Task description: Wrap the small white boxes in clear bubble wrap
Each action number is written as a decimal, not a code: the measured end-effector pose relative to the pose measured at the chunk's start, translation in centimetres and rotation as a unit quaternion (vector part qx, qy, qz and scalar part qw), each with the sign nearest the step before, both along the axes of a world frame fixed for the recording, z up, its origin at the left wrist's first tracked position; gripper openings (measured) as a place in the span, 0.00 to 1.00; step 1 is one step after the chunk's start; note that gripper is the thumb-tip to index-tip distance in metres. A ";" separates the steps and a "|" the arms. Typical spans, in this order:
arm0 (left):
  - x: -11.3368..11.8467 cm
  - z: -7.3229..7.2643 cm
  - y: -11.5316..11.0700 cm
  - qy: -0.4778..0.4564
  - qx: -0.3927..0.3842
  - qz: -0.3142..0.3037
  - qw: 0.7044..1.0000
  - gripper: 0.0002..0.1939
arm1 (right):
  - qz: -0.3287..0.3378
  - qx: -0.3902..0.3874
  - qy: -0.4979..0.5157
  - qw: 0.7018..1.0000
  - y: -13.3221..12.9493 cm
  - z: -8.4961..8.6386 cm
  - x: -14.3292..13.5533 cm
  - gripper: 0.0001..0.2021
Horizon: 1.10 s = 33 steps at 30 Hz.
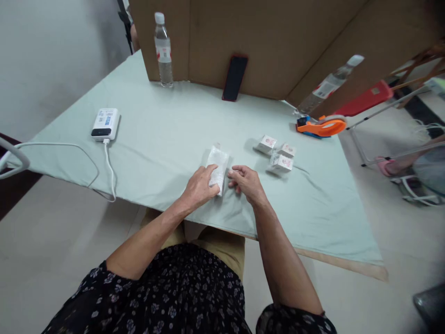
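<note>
Two hands pinch the white packet: left hand atop it, right hand beside; three small boxes right of it.

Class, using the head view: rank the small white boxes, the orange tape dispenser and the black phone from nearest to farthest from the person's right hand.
From the right hand:
1. Small white boxes, just to its right.
2. Orange tape dispenser, farther right, near the table edge.
3. Black phone, leaning on the cardboard at the back.

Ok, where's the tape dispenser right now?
The orange tape dispenser sits at the table's far right edge, beside a tilted water bottle, beyond the three small boxes.
</note>
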<state>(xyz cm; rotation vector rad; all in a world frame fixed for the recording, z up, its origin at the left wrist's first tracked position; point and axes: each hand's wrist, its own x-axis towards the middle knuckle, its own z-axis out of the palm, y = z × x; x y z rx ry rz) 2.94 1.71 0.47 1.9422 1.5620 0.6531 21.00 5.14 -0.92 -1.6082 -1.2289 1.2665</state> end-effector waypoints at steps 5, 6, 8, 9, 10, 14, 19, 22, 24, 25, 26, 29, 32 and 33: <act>0.0 1.1 0.0 0.044 -0.013 -0.027 0.999 0.35 | 0.013 -0.025 -0.026 0.999 2.1 0.0 -1.5 0.19; 0.0 1.4 0.0 0.063 -0.016 -0.040 0.997 0.35 | 0.018 -0.021 -0.044 0.999 2.5 0.0 -1.8 0.19; 0.0 2.1 0.1 0.112 -0.015 -0.066 0.991 0.33 | 0.024 -0.014 -0.073 0.997 3.2 0.0 -2.2 0.18; 0.0 2.3 0.2 0.137 -0.013 -0.077 0.987 0.31 | 0.025 -0.014 -0.083 0.996 3.5 0.0 -2.2 0.17; -0.1 2.6 0.2 0.158 -0.011 -0.084 0.984 0.28 | 0.027 -0.016 -0.091 0.995 3.7 0.0 -2.3 0.17; -0.1 2.8 0.5 0.173 -0.016 -0.093 0.980 0.22 | 0.057 -0.045 -0.108 0.991 4.6 0.2 -2.0 0.12; -0.2 2.3 0.3 0.149 -0.007 -0.075 0.986 0.20 | 0.107 0.022 -0.066 0.992 5.5 0.0 -1.9 0.15; -0.1 1.6 0.2 0.129 0.003 -0.058 0.990 0.19 | 0.104 0.150 -0.022 0.983 4.6 -0.2 -1.9 0.13; 0.0 1.1 0.0 0.104 0.013 -0.039 0.994 0.19 | 0.113 0.200 0.029 0.973 3.3 -0.2 -1.7 0.12; 0.0 0.8 -0.2 0.090 0.022 -0.025 0.995 0.20 | 0.124 0.209 0.053 0.969 2.5 -0.2 -1.6 0.12; 0.0 0.5 -0.4 0.076 0.033 -0.008 0.997 0.20 | 0.137 0.211 0.070 0.965 1.7 -0.1 -1.5 0.12; 0.0 -0.4 -1.0 0.048 0.069 0.060 0.995 0.22 | 0.172 0.230 0.065 0.956 -0.3 -0.1 -1.0 0.10; -0.4 -1.1 -1.3 0.031 0.100 0.093 0.990 0.30 | 0.205 0.287 0.004 0.936 -1.7 -0.2 -0.5 0.07; -0.6 -1.3 -1.2 0.022 0.109 0.084 0.990 0.33 | 0.218 0.307 -0.022 0.926 -2.0 -0.3 -0.3 0.08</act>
